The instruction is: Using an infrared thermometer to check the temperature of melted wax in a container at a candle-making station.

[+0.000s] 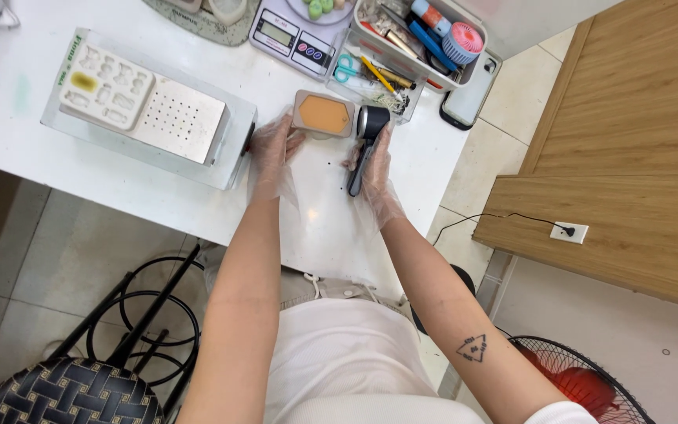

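Note:
My left hand [272, 153], in a thin clear glove, grips the edge of an orange hexagonal block in a grey mould [322, 115] and holds it just above the white table [166, 192]. My right hand [376, 174], gloved too, grips a black hand-held heat tool [367, 141] by its handle. The tool's round head sits right beside the mould's right edge. A clear plastic sheet [327, 228] lies on the table under both hands.
A metal box with a perforated top [174, 122] and a white silicone mould tray [106, 84] stands at the left. Behind are a kitchen scale [292, 35], a tool organiser [410, 43] and a phone [472, 86]. A woven stool [64, 392] and a fan [582, 381] stand on the floor.

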